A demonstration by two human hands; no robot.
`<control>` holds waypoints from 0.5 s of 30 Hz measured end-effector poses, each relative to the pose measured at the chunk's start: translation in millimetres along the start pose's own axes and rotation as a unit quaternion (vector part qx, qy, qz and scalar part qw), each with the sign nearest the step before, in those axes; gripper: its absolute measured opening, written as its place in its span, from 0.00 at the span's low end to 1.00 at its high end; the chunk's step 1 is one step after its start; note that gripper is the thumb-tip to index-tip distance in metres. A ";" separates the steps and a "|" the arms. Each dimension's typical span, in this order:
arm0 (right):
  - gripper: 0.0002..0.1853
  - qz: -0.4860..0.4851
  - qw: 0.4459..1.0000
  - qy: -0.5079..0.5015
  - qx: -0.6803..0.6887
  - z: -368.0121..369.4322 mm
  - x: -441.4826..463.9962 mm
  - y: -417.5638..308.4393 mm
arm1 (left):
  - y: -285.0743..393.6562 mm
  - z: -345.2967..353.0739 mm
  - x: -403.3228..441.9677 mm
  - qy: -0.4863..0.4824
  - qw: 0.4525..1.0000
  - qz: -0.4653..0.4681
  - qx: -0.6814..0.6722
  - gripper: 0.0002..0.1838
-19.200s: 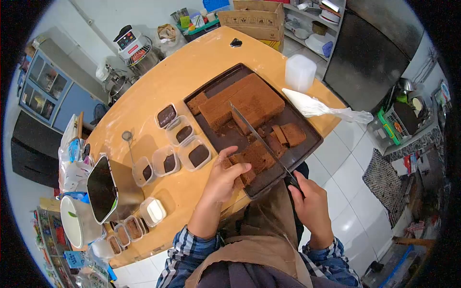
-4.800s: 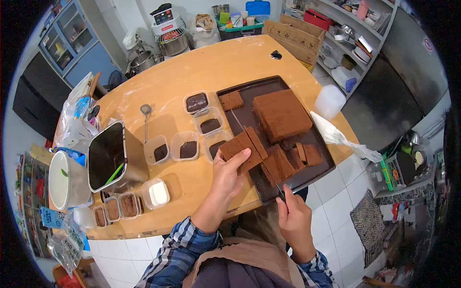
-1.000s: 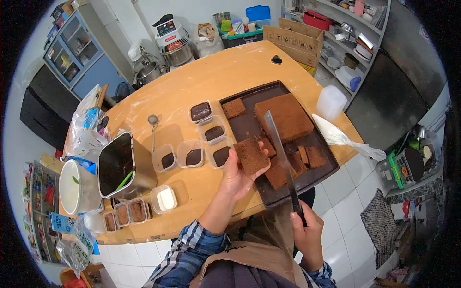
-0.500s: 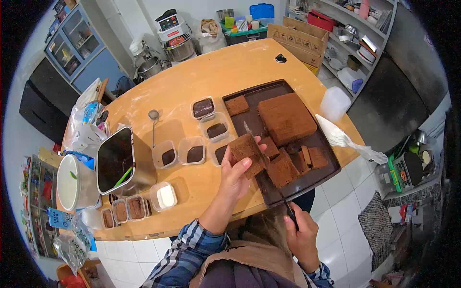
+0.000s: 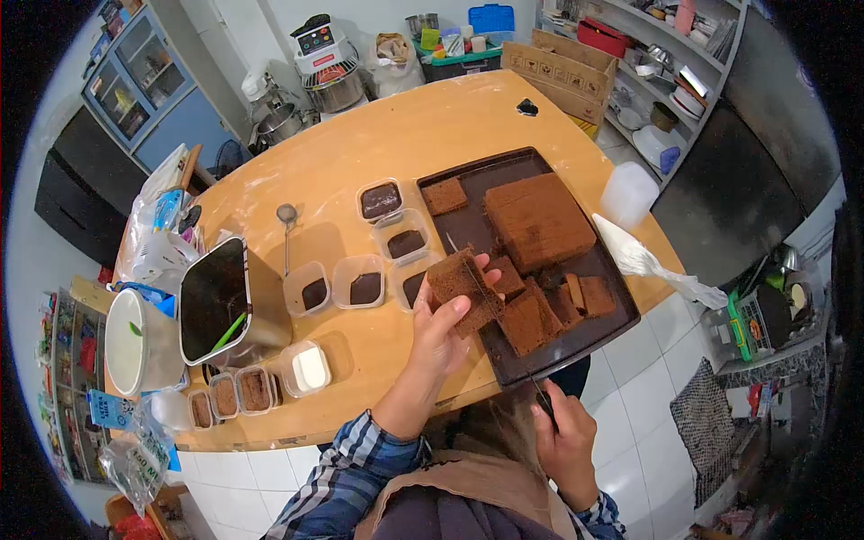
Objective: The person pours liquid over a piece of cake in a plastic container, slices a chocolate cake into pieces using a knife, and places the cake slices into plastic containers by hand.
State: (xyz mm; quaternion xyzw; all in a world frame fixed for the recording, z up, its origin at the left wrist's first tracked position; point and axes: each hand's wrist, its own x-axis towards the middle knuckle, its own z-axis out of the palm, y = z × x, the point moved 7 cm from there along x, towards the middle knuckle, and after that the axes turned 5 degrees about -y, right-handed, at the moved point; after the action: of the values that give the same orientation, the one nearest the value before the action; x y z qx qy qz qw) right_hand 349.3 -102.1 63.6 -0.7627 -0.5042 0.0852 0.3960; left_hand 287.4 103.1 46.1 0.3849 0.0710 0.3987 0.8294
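Note:
My left hand (image 5: 439, 335) holds a brown cake piece (image 5: 462, 286) above the near left edge of a dark tray (image 5: 567, 355). The black handle of a long knife (image 5: 544, 401) is in my right hand (image 5: 567, 441); its blade lies across the held piece, its tip showing beyond it. On the tray sit a large cake block (image 5: 540, 220), a small square piece (image 5: 445, 195) at the far left corner and several cut pieces near my hands. Left of the tray, several clear plastic cups (image 5: 358, 282) have dark filling at the bottom.
A metal container (image 5: 261, 301) and a white bucket (image 5: 144, 346) stand at the left. Filled small cups (image 5: 256, 389) and a cup with white content (image 5: 310, 369) line the near edge. A piping bag (image 5: 648, 261) and a white container (image 5: 628, 194) lie beyond the tray's right side.
Since a second ago, the knife has come down from beside the held piece onto it, and that piece has tilted. In the last half second the blade has sunk lower into the piece.

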 end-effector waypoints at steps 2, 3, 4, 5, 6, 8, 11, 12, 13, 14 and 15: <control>0.19 0.000 1.000 -0.001 -0.003 0.2 0.3 0.0 | 0.3 0.3 0.2 -0.002 1.000 0.003 -0.001 0.34; 0.19 -0.001 1.000 -0.003 -0.005 0.3 0.3 -0.2 | 0.4 0.4 0.2 -0.003 1.000 0.005 -0.002 0.34; 0.19 -0.001 1.000 -0.005 -0.007 0.4 0.3 -0.4 | 0.3 0.1 0.2 -0.002 1.000 0.004 -0.002 0.34; 0.20 -0.002 1.000 -0.005 -0.005 0.6 0.2 -0.4 | 0.2 -0.2 0.2 -0.001 1.000 0.004 -0.003 0.34; 0.20 -0.002 1.000 -0.006 -0.004 0.9 0.1 -0.4 | 0.2 -0.3 0.1 0.000 1.000 0.003 -0.003 0.34; 0.20 -0.002 1.000 -0.006 -0.002 1.6 0.3 -0.5 | 0.9 0.5 -0.3 -0.002 1.000 0.002 -0.002 0.34; 0.20 -0.002 1.000 -0.006 0.000 2.1 0.5 -1.4 | 1.9 1.8 -0.8 -0.006 1.000 0.003 -0.005 0.34; 0.20 -0.002 1.000 -0.008 0.000 1.9 1.0 -2.1 | 2.2 2.1 -0.8 -0.007 1.000 0.004 -0.007 0.34; 0.20 -0.003 1.000 -0.009 -0.001 1.4 1.4 -2.7 | 2.4 2.3 -0.8 -0.010 1.000 0.005 -0.007 0.34; 0.20 -0.002 1.000 -0.011 -0.002 1.2 1.6 -2.9 | 2.6 2.0 -0.6 -0.012 1.000 0.006 -0.007 0.34; 0.20 0.000 1.000 -0.013 -0.003 1.0 1.8 -3.0 | 2.9 2.0 -0.5 -0.014 1.000 0.007 -0.007 0.34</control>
State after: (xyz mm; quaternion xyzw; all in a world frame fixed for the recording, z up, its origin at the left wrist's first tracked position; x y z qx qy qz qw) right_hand 347.6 -99.6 65.5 -0.7627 -0.5097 0.0938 0.3869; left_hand 286.2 102.7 49.4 0.3857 0.0538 0.3993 0.8300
